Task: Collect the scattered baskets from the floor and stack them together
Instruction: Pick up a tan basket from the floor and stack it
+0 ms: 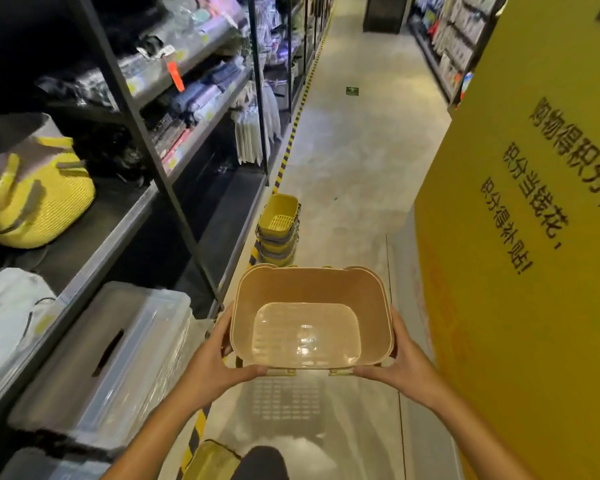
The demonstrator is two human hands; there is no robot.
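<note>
Basket up in both hands, stack waiting ahead.

The tan basket (311, 317), smooth plastic with rounded corners and a slotted base, sits level between the left hand (219, 355) and right hand (400, 358), fingers curled round its sides. Beyond it, a stack of yellow baskets (278, 230) stands on the concrete floor (354, 161) beside the dark shelving (174, 188).

Basket (311, 317) between both hands; basket stack (278, 230) ahead on floor, beside left shelving (174, 202)

I see a tan basket (312, 317) at centre with a pale slotted base; yellow stacked baskets (278, 230) above it, grey-trimmed. Floor tape (293, 131) striped yellow-black. Yellow panel (534, 237) on the right, black lettering. Yellow mesh bag (39, 199) on the left.
</note>
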